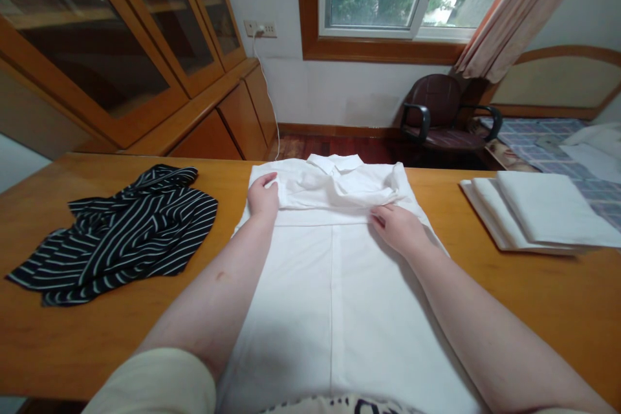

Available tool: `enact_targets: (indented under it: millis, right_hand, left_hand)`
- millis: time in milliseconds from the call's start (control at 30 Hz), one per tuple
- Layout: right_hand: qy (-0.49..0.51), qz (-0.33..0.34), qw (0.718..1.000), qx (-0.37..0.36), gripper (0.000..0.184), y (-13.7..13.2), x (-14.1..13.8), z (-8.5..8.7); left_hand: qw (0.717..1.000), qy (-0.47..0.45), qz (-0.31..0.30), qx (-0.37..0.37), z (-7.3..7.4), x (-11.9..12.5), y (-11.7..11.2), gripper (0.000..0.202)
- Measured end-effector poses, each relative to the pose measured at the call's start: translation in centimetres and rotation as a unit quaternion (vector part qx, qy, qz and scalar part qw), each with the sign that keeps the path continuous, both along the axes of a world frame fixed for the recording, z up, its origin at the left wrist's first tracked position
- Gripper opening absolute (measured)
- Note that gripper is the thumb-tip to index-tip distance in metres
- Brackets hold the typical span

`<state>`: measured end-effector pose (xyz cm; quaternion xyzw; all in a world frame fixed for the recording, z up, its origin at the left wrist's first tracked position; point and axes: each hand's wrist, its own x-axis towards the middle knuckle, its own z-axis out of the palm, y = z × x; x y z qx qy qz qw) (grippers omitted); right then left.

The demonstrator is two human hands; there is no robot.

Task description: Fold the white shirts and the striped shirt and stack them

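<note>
A white shirt (334,291) lies flat, back up, along the middle of the wooden table (533,297), collar at the far edge. Its sleeves are folded across the upper back into a bunched band. My left hand (263,197) rests on the left end of that band, fingers curled down on the cloth. My right hand (398,226) presses on the band's lower right edge, fingers bent and pinching the fold of fabric.
A crumpled black garment with white stripes (121,233) lies on the table's left. A stack of folded white cloths (538,213) sits at the right. Beyond the table stand a wooden glass-door cabinet (121,45), a dark armchair (444,116) and a bed (572,142).
</note>
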<state>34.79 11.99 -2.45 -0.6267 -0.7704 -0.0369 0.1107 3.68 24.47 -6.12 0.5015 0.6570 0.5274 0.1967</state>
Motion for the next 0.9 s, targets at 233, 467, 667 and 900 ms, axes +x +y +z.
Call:
enact_targets:
  millis: [233, 467, 667, 900]
  right_hand:
    - [0.013, -0.123, 0.979, 0.164, 0.016, 0.7, 2.0, 0.2]
    - [-0.018, -0.160, 0.984, 0.076, 0.032, 1.8, 3.8, -0.9]
    - [-0.003, -0.210, 0.977, 0.043, 0.037, 2.2, 5.5, -0.4]
    - [0.071, -0.252, 0.964, 0.053, 0.044, 2.4, 6.4, -0.4]
  left_hand:
    - [0.895, 0.346, -0.279, -0.038, 1.6, 2.5, -2.5, 0.055]
    - [0.872, 0.379, -0.306, -0.043, 2.0, 2.9, -2.8, 0.041]
    - [0.974, 0.167, -0.136, 0.062, 3.0, 2.2, -2.8, 0.022]
    - [0.990, -0.006, -0.040, 0.134, 3.2, 1.7, -1.9, 0.023]
